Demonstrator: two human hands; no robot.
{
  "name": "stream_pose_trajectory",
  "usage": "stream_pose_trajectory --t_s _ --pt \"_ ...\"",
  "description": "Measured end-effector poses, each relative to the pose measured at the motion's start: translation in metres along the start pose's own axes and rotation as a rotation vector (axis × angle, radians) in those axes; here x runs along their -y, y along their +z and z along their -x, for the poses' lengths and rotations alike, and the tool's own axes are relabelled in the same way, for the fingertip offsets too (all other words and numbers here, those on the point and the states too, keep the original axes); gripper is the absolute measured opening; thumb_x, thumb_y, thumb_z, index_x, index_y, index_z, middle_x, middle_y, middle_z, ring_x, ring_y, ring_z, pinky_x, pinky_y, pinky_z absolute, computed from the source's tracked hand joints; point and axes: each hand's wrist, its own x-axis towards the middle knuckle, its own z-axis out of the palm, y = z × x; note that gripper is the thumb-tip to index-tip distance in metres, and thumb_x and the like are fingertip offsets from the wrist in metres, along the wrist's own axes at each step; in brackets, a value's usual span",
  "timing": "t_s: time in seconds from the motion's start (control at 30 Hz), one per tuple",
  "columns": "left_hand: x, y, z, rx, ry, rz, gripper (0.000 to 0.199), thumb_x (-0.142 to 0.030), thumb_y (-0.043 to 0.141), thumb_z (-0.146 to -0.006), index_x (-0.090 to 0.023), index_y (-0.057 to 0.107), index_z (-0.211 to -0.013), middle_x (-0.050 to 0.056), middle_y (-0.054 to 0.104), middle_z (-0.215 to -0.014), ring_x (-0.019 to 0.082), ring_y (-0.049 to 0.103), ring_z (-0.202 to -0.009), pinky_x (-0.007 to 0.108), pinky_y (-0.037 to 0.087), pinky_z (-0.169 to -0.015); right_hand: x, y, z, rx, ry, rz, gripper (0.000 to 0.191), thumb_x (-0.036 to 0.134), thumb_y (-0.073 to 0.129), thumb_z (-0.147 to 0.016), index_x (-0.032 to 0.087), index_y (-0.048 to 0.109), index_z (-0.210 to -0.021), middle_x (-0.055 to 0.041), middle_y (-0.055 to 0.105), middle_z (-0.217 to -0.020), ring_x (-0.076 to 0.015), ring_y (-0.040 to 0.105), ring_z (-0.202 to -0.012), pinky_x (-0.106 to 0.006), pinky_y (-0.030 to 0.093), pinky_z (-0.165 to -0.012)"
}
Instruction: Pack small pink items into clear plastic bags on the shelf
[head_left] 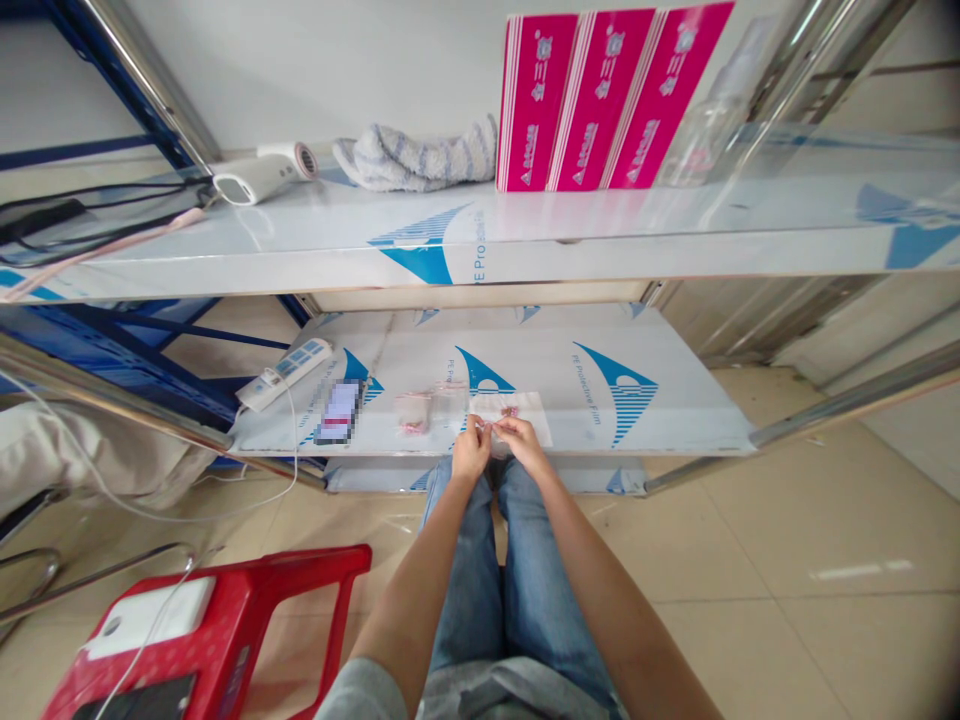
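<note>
My left hand [471, 450] and my right hand [520, 441] meet at the front edge of the lower shelf, over my knees. Both have their fingertips pinched together close to each other, on something too small to make out. Just beyond them lies a white sheet [535, 418] with a little cluster of small reddish pieces [510, 411] on it. Left of my hands rests a clear plastic bag [412, 412] with small pink-red bits inside. Another flat clear bag [450, 398] lies between it and the sheet.
Further left on the lower shelf [555, 345] are a phone [340, 412] and a power strip [286, 374] with a white cable. The upper shelf holds a hair dryer [262, 173], a striped towel [427, 158], a pink box [600, 100] and a spray bottle [709, 125]. A red stool [255, 600] stands lower left.
</note>
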Motion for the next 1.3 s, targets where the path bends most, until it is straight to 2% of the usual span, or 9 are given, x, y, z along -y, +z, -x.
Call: stream_pose_trajectory --t_s 0.23,0.37,0.57,0.67,0.73,0.87,0.97,1.13,1.3 --pt "0.001 -0.001 0.0 -0.051 -0.038 -0.01 0.026 -0.04 0.031 -0.091 -0.02 0.046 -0.1 -0.003 0.052 -0.055 0.013 0.054 -0.05 0.023 0.037 -0.055 0.002 0.003 0.002 -0.048 0.034 -0.017 0.03 0.046 0.063 -0.066 0.017 0.068 -0.073 -0.0045 0.067 -0.07 -0.0176 0.059 -0.066 -0.029 0.046 -0.063" --pt "0.001 -0.003 -0.001 -0.072 -0.064 0.002 0.03 -0.041 0.031 -0.091 -0.019 0.048 -0.1 -0.002 0.055 -0.057 0.013 0.054 -0.05 0.023 0.038 -0.054 0.003 0.0 0.005 -0.068 0.033 -0.015 0.033 0.05 0.062 -0.065 0.017 0.064 -0.062 -0.0036 0.062 -0.058 -0.0171 0.057 -0.058 -0.028 0.045 -0.057" --pt "0.004 -0.013 0.005 -0.039 -0.029 0.032 0.031 -0.043 0.035 -0.088 -0.019 0.053 -0.095 -0.001 0.06 -0.063 0.011 0.055 -0.051 0.022 0.04 -0.056 0.013 -0.006 0.013 -0.124 0.104 -0.058 0.038 0.054 0.06 -0.067 0.017 0.064 -0.072 -0.0031 0.061 -0.058 -0.0102 0.042 -0.039 -0.024 0.033 -0.037" --pt "0.01 -0.035 0.002 -0.034 -0.022 0.033 0.032 -0.044 0.036 -0.087 -0.019 0.055 -0.088 -0.001 0.061 -0.062 0.01 0.054 -0.049 0.022 0.04 -0.054 0.016 -0.007 0.018 -0.125 0.119 -0.098 0.049 0.051 0.064 -0.064 0.016 0.063 -0.098 -0.0035 0.065 -0.069 -0.0084 0.042 -0.04 -0.022 0.035 -0.037" --pt "0.017 -0.058 -0.006 -0.124 -0.08 0.031 0.033 -0.044 0.035 -0.087 -0.019 0.056 -0.089 -0.001 0.062 -0.065 0.009 0.052 -0.045 0.021 0.038 -0.051 0.014 -0.008 0.022 -0.141 0.112 -0.113 0.054 0.05 0.065 -0.063 0.017 0.06 -0.105 -0.0042 0.065 -0.076 -0.0095 0.048 -0.045 -0.022 0.039 -0.04" --pt "0.035 -0.109 -0.033 -0.335 -0.222 -0.075 0.026 -0.039 0.04 -0.084 -0.019 0.057 -0.087 0.0 0.065 -0.069 0.009 0.052 -0.047 0.021 0.039 -0.052 0.008 -0.014 0.031 -0.14 0.082 -0.044 0.041 0.052 0.062 -0.067 0.016 0.063 -0.087 -0.004 0.064 -0.068 -0.0124 0.053 -0.052 -0.022 0.041 -0.043" --pt "0.048 -0.133 -0.051 -0.324 -0.372 -0.113 0.022 -0.032 0.042 -0.082 -0.017 0.058 -0.086 0.002 0.067 -0.069 0.01 0.052 -0.045 0.022 0.04 -0.051 0.005 -0.016 0.033 -0.15 0.083 0.009 0.038 0.053 0.06 -0.069 0.016 0.063 -0.081 -0.0023 0.06 -0.06 -0.012 0.05 -0.047 -0.023 0.039 -0.042" --pt "0.063 -0.143 -0.064 -0.266 -0.446 -0.22 0.022 -0.029 0.043 -0.082 -0.015 0.059 -0.088 0.006 0.068 -0.072 0.014 0.057 -0.051 0.026 0.042 -0.055 0.005 -0.013 0.03 -0.123 0.059 0.058 0.035 0.052 0.059 -0.069 0.018 0.063 -0.076 -0.0023 0.059 -0.059 -0.0143 0.053 -0.052 -0.023 0.039 -0.043" --pt "0.066 -0.147 -0.066 -0.244 -0.381 -0.441 0.023 -0.034 0.048 -0.081 -0.015 0.06 -0.087 0.011 0.067 -0.084 0.022 0.062 -0.079 0.03 0.044 -0.066 0.006 -0.013 0.031 -0.122 0.033 0.099 0.033 0.051 0.057 -0.072 0.019 0.063 -0.075 -0.0015 0.059 -0.058 -0.0134 0.052 -0.05 -0.023 0.038 -0.045"
